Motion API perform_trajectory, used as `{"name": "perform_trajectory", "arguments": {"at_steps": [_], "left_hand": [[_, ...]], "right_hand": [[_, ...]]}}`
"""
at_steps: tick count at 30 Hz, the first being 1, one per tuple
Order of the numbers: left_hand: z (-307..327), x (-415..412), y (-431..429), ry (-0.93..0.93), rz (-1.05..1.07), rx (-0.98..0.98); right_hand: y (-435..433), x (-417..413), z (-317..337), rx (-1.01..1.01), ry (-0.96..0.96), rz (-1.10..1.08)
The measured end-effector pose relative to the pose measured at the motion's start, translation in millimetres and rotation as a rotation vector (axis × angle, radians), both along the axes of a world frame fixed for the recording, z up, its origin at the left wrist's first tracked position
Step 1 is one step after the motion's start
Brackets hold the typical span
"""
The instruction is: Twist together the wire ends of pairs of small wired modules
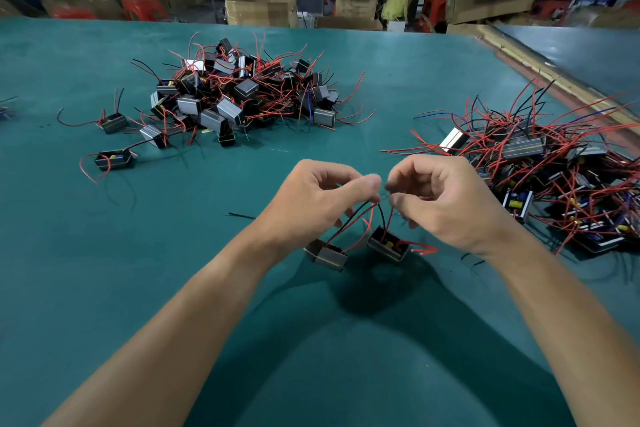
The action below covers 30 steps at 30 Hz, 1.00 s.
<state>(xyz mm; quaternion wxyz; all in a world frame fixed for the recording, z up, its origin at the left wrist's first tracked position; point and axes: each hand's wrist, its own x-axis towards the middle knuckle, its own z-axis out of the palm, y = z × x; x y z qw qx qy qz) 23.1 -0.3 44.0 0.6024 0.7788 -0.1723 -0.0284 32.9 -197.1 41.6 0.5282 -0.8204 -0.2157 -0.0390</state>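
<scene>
Two small black modules hang above the green table (173, 270) by their red and black wires: the left module (327, 256) and the right module (388, 248). My left hand (311, 201) pinches the wire ends between thumb and fingers. My right hand (446, 201) pinches the same wire ends from the other side, fingertips almost touching the left hand's. The bare wire tips between the fingers are too small to make out.
A heap of loose modules (239, 97) lies at the back centre, with three single modules (114, 159) strayed to its left. Another tangled heap of modules (554, 177) lies at the right. Cardboard boxes (261, 9) and people stand beyond the table's far edge.
</scene>
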Motion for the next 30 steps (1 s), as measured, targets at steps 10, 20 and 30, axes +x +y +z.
{"name": "perform_trajectory", "arguments": {"at_steps": [10,20,30], "left_hand": [[-1,-3,2,-0.014,-0.108,0.051],[-7,0,-3,-0.043,0.037,0.103],[-11,0,-4,0.000,0.013,0.039]], "right_hand": [[0,-2,4,0.078,0.034,-0.024],[0,-3,7,0.072,0.058,-0.057],[2,-6,7,0.116,-0.003,-0.017]]}}
